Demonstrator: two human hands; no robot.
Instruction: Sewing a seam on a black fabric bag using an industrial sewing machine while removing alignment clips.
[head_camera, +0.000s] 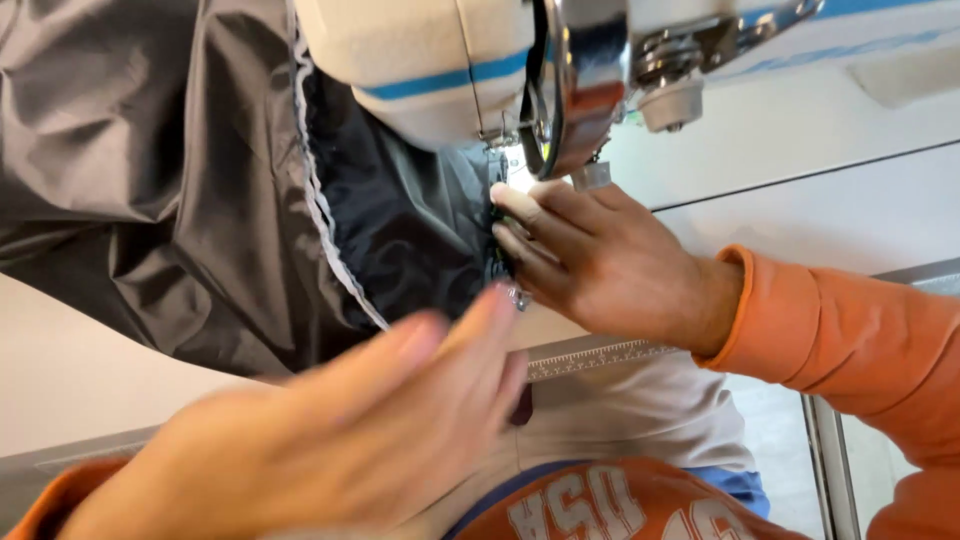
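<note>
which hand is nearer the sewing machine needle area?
Right. The right hand presses the dark fabric just below the sewing machine head; the left hand is blurred, lower, off the needle area.

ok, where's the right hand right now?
In the head view the right hand sits right of centre, just below the sewing machine head, fingertips pressing the dark fabric by the needle area; the blurred left hand is lower left.

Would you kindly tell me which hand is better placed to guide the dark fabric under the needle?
Right, probably. The right hand lies with fingertips on the dark fabric beside the sewing machine needle. The left hand is blurred, nearer the camera.
</note>
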